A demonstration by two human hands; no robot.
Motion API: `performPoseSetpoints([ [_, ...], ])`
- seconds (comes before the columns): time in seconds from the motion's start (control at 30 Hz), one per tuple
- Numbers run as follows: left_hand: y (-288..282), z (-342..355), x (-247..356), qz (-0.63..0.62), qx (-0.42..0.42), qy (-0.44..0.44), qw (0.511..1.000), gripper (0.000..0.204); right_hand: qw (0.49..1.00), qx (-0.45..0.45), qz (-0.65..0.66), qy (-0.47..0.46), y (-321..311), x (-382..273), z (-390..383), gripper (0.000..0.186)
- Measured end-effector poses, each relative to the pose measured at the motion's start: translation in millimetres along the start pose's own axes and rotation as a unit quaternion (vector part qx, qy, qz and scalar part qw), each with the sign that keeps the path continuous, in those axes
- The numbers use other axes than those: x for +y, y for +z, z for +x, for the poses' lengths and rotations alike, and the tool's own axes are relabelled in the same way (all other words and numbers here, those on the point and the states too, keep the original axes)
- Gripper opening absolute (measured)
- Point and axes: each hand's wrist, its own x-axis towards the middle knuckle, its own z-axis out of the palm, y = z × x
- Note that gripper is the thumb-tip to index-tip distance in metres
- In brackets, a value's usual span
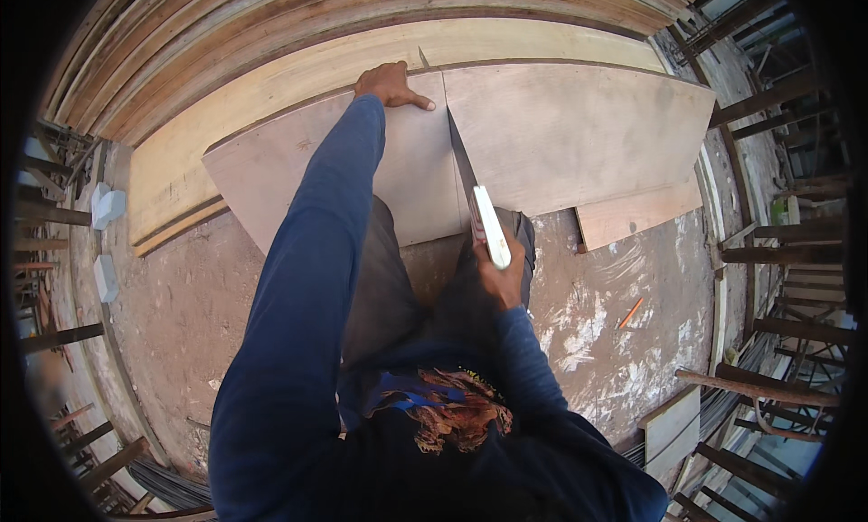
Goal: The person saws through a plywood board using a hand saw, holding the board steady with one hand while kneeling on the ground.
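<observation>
Follow the line, spare the thumb

From the head camera: the plywood panel (579, 129) lies crosswise in front of the person's knees, over a long pale board (194, 174) at its far side; the saw (462, 154) stands in the panel near its middle, its tip poking out past the far edge; a thin marked line (457, 197) runs on toward the near edge. The right hand (504, 267) is closed round the white handle (490, 225), which sits raised above the near edge; the left hand (391, 85) is partly open, pressing the panel just left of the cut, thumb splayed on the face and fingers bent at the far edge; whether they hook beneath it, I cannot tell.

To saw well here, I would sight straight down the blade and hold it upright on the line; long, even strokes should track better than short, forced ones; the left thumb points at the blade and would be safer drawn back, with the palm still bearing down; both halves need support so the slot does not pinch; toward the near edge, lighter strokes should limit splintering, and the knees, so near that edge, want keeping clear; the orange pencil (631, 312) lies on the floor (579, 291), well apart.
</observation>
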Motion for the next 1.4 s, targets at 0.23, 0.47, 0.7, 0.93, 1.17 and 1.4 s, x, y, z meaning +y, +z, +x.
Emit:
performPoseSetpoints([
  [0.23,4,3,11,-0.007,-0.031,-0.006,0.999,0.108,0.998,-0.022,0.039,0.04,-62,-34,-98,0.05],
  [0.47,3,2,9,-0.012,-0.042,-0.007,0.999,0.113,1.0,0.0,-0.009,0.002,16,2,42,0.054],
  [0.7,6,5,4,0.004,-0.023,-0.022,0.999,0.103,0.997,-0.054,-0.003,0.048,-85,-36,-128,0.054],
  [0.93,5,1,13,-0.007,-0.018,0.006,1.0,0.105,0.998,-0.008,0.031,-0.045,24,-1,84,0.041],
  [1.17,0,-4,1,-0.009,-0.027,-0.005,1.0,0.108,0.998,-0.048,-0.029,0.036,-69,-18,-125,0.056],
  [1.4,-6,-6,18,0.001,-0.03,0.018,0.999,0.109,0.999,-0.028,0.012,0.009,10,-2,49,0.045],
])
